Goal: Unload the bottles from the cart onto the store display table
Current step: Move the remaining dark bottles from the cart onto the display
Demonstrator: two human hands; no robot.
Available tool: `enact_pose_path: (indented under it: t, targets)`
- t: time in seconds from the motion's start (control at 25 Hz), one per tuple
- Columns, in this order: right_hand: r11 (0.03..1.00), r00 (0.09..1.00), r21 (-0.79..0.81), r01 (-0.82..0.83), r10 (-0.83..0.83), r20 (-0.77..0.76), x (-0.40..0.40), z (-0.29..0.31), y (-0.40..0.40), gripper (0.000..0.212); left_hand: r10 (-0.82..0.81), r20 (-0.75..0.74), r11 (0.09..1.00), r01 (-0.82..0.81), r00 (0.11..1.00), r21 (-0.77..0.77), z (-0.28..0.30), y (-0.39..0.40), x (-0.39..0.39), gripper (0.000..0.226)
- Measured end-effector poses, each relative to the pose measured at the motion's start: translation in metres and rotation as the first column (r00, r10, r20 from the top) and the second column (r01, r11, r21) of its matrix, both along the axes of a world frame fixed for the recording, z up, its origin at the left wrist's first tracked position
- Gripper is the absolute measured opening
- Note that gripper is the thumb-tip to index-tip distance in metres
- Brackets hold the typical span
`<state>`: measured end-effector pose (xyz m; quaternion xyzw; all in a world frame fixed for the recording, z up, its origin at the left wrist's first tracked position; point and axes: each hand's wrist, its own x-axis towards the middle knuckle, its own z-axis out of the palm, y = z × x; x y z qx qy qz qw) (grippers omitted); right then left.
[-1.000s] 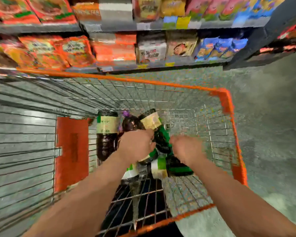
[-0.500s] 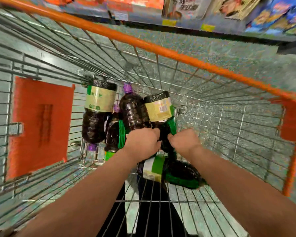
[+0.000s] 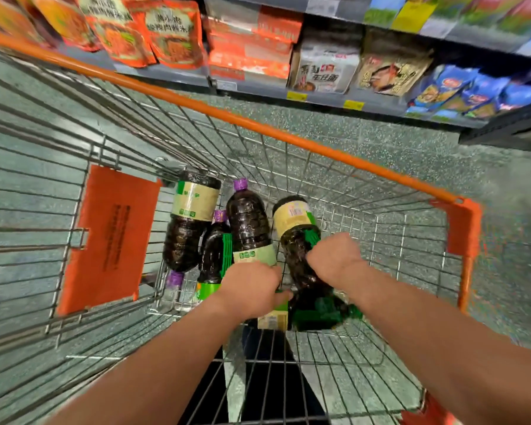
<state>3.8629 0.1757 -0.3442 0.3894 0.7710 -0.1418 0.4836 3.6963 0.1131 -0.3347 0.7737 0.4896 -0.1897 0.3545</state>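
Note:
Several dark bottles with beige-green labels, purple caps and green handles lie in the wire cart [image 3: 344,157]. My left hand [image 3: 252,289] grips the lower end of the middle bottle [image 3: 249,222], whose purple cap points away from me. My right hand [image 3: 334,256] curls round the green handle of the right bottle [image 3: 295,237]. Another bottle [image 3: 190,222] lies at the left, a smaller one [image 3: 213,256] is wedged beside it, and one more [image 3: 313,311] lies crosswise under my hands. The display table is out of view.
The cart has an orange rim and an orange flap [image 3: 108,240] on its left wall. Store shelves [image 3: 319,96] with snack packets run along the far side. Speckled grey floor [image 3: 411,142] lies between cart and shelves. My dark trousers show through the cart's near wall.
My hands have moved apart: the left stays low on the middle bottle, the right has shifted right onto the right bottle's green handle. The view has tilted up, showing more shelf.

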Motion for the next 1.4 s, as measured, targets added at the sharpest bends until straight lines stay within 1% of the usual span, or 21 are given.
enact_pose_path:
  t: [0.04,0.12,0.2,0.28,0.36,0.44,0.52,0.64,0.72,0.8,0.88,0.96,1.04,1.12,1.2,1.28,1.4]
  targets:
    - [0.995,0.994,0.021,0.096,-0.095,-0.056,-0.003,0.018,0.0,0.024,0.02,0.024,1.0,-0.019,1.0,-0.016,0.014,-0.002,-0.001,0.057]
    - [0.991,0.978,0.056,0.122,-0.111,-0.175,-0.013,0.051,-0.007,0.022,0.089,0.055,0.995,-0.086,0.995,-0.041,0.044,-0.003,-0.007,0.074]
    - [0.96,0.937,0.052,0.275,-0.256,-0.236,-0.017,0.08,-0.022,0.019,0.116,0.045,0.993,-0.116,0.992,-0.009,0.077,0.0,-0.023,0.089]
    - [0.878,0.849,0.048,0.476,-0.445,-0.283,-0.02,0.11,-0.039,0.028,0.103,0.04,0.991,-0.106,0.994,0.085,0.113,0.009,-0.039,0.084]
    - [0.789,0.761,0.053,0.612,-0.569,-0.311,-0.029,0.146,-0.061,0.035,0.07,0.119,0.975,-0.094,0.99,0.203,0.153,0.015,-0.047,0.073]
    - [0.676,0.641,0.059,0.735,-0.662,-0.388,-0.038,0.184,-0.086,0.031,-0.033,0.217,0.955,-0.033,0.976,0.296,0.194,0.015,-0.047,0.062]
    - [0.537,0.496,0.075,0.84,-0.705,-0.507,-0.045,0.216,-0.109,0.026,-0.157,0.278,0.918,0.037,0.948,0.394,0.227,0.011,-0.042,0.055]
    - [0.275,0.256,0.079,0.958,-0.705,-0.661,-0.052,0.267,-0.145,0.024,-0.34,0.333,0.835,0.119,0.879,0.538,0.279,0.002,-0.035,0.051]
    - [0.143,0.173,0.103,0.984,-0.68,-0.712,-0.056,0.301,-0.168,0.027,-0.425,0.307,0.771,0.163,0.851,0.616,0.314,-0.002,-0.026,0.05]
    - [0.021,0.117,0.136,0.99,-0.654,-0.747,-0.057,0.336,-0.193,0.024,-0.511,0.318,0.698,0.17,0.799,0.695,0.345,-0.01,-0.013,0.051]
    - [-0.092,0.092,0.192,0.977,-0.631,-0.771,-0.058,0.37,-0.225,0.021,-0.606,0.411,0.657,0.136,0.681,0.742,0.371,-0.029,0.004,0.054]
    - [-0.192,0.122,0.311,0.931,-0.638,-0.76,-0.061,0.404,-0.268,0.026,-0.678,0.497,0.651,0.127,0.541,0.749,0.396,-0.063,0.024,0.055]
    - [-0.289,0.152,0.428,0.856,-0.652,-0.743,-0.072,0.434,-0.318,0.035,-0.727,0.565,0.659,0.166,0.391,0.734,0.42,-0.108,0.04,0.053]
    - [-0.361,0.171,0.554,0.75,-0.703,-0.69,-0.088,0.459,-0.372,0.036,-0.767,0.609,0.641,0.189,0.201,0.744,0.444,-0.158,0.051,0.05]
    - [-0.389,0.172,0.653,0.65,-0.761,-0.625,-0.108,0.473,-0.425,0.03,-0.788,0.614,0.604,0.221,0.029,0.765,0.46,-0.207,0.056,0.047]
    - [-0.463,0.093,0.676,0.573,-0.782,-0.616,-0.14,0.484,-0.489,0.026,-0.786,0.598,0.545,0.281,-0.157,0.79,0.471,-0.273,0.055,0.045]
    - [-0.589,-0.08,0.698,0.408,-0.784,-0.616,-0.196,0.491,-0.587,0.031,-0.71,0.596,0.443,0.42,-0.374,0.792,0.479,-0.382,0.037,0.043]
